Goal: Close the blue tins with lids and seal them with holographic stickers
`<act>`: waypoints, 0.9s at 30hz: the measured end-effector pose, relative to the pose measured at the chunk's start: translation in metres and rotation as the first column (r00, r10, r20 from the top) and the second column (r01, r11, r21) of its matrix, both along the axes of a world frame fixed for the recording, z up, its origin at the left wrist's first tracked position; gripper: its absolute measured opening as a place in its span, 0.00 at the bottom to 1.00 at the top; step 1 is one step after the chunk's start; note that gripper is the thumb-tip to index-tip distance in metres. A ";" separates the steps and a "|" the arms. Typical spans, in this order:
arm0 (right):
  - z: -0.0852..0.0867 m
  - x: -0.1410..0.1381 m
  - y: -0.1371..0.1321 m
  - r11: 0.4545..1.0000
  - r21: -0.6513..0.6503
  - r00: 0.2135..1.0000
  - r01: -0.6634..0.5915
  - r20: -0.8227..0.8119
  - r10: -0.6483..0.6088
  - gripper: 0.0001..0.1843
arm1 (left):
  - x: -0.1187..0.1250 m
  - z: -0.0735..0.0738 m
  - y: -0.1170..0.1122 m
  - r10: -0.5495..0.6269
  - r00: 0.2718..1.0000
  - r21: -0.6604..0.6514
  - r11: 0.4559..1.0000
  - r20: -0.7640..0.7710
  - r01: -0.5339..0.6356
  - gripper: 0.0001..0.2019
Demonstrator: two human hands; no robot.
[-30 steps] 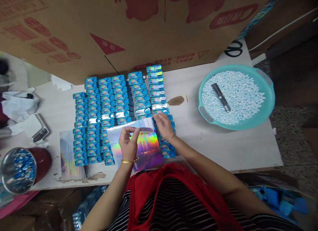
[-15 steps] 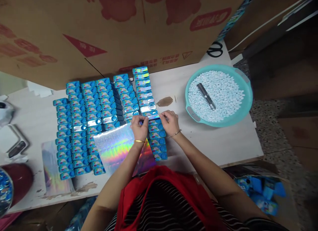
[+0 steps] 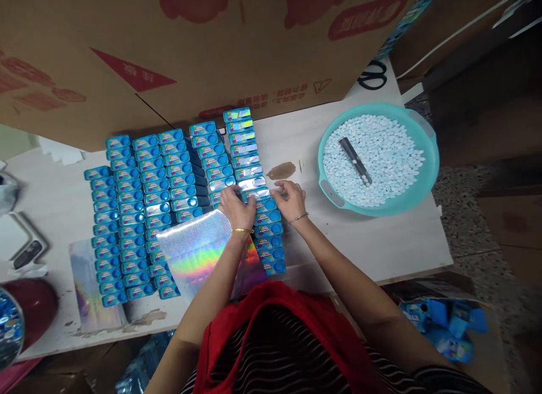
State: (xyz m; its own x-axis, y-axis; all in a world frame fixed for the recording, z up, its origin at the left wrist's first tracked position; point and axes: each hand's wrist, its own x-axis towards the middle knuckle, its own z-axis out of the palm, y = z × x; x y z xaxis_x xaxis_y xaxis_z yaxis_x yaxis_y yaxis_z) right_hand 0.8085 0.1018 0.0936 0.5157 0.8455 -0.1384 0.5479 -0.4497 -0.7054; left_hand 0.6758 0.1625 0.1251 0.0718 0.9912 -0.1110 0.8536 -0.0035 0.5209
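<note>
A narrow shiny holographic sticker strip [image 3: 259, 195] lies across the top of a small blue box in the rightmost column. My left hand [image 3: 237, 209] is closed at the strip's left end, its thumb on the strip and its fingers bent over the column's left side. My right hand [image 3: 289, 201] is closed at the right end, thumb and forefinger close to the strip's tip; the exact grip is too small to make out. Boxes farther up this column carry shiny strips; blue boxes [image 3: 270, 230] nearer me show bare tops. Under my left forearm lies a holographic sheet [image 3: 199, 244].
More columns of blue boxes [image 3: 131, 213] stand to the left. A turquoise basin [image 3: 429, 162] of white pellets holds a dark scoop-like tube [image 3: 354, 160]. Behind stands a large carton [image 3: 203, 61]; scissors [image 3: 372, 75] lie beside it. A red pot [image 3: 40, 309] sits front left.
The strip, held between both hands before, now lies flatter on the box top. My left hand has turned, its thumb pressing down. The view has shifted slightly.
</note>
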 end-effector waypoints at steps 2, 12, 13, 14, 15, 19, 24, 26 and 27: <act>0.002 -0.006 -0.004 1.000 0.020 1.000 -0.016 -0.022 0.017 0.12 | -0.001 0.001 0.002 0.008 1.000 -0.010 1.000 -0.007 -0.008 0.19; 0.017 -0.014 -0.007 0.979 -0.038 0.953 -0.202 0.224 0.206 0.21 | -0.017 0.008 0.011 -0.181 0.983 0.003 0.984 0.034 0.181 0.06; 0.025 -0.018 -0.007 0.975 -0.021 0.935 -0.221 0.280 0.218 0.22 | -0.029 0.012 0.013 -0.238 0.970 0.031 0.971 0.054 0.236 0.04; 0.032 -0.023 -0.006 0.967 -0.007 0.915 -0.253 0.324 0.242 0.23 | -0.042 0.017 0.014 -0.286 0.957 0.063 0.957 0.049 0.283 0.05; 0.038 -0.032 -0.006 0.952 -0.003 0.891 -0.305 0.351 0.287 0.24 | -0.057 0.021 0.014 -0.318 0.948 0.089 0.945 0.012 0.316 0.07; 0.042 -0.078 -0.008 0.816 -0.079 0.753 -0.573 0.342 0.562 0.23 | -0.107 0.026 0.010 -0.353 0.897 0.055 0.923 -0.268 0.380 0.12; 0.021 -0.108 -0.010 0.790 -0.134 0.739 -0.599 0.289 0.609 0.26 | -0.116 0.014 0.000 -0.452 0.811 -0.017 0.877 -0.372 0.481 0.16; 0.018 -0.108 -0.010 0.788 -0.130 0.736 -0.602 0.292 0.610 0.27 | -0.112 0.011 -0.001 -0.447 0.805 0.001 0.874 -0.389 0.486 0.16; 0.018 -0.106 -0.010 0.787 -0.129 0.734 -0.604 0.295 0.612 0.27 | -0.112 0.009 -0.001 -0.445 0.803 0.015 0.871 -0.396 0.491 0.15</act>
State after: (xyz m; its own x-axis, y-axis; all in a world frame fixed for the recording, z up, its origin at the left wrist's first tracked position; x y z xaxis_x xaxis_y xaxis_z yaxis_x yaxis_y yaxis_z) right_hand 0.7022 0.0913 0.1114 -0.0893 0.9922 -0.0874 0.8931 0.0409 -0.4480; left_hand 0.5640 0.1618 0.1342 0.5067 0.8544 -0.1151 0.8598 -0.4909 0.1403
